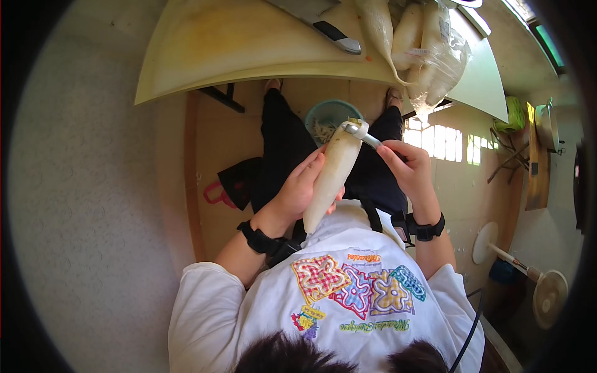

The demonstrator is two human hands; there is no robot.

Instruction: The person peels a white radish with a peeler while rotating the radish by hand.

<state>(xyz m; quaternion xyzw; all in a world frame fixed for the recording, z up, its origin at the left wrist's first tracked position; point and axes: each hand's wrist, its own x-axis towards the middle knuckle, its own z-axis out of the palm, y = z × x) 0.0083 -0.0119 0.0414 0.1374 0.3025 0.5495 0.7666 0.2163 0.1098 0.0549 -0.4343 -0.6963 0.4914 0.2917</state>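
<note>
A long white radish slants upward in front of my chest, its thick end away from me. My left hand is wrapped round its middle, with fingertips showing on the far side. My right hand is closed on the handle of a peeler. The peeler's head lies against the thick top end of the radish. Below that end, on the floor between my legs, a teal basin holds pale peelings.
A table stands ahead, bearing a knife, a loose radish and bagged radishes. A pink-handled dark object lies at the left; a fan and folding stand are at the right.
</note>
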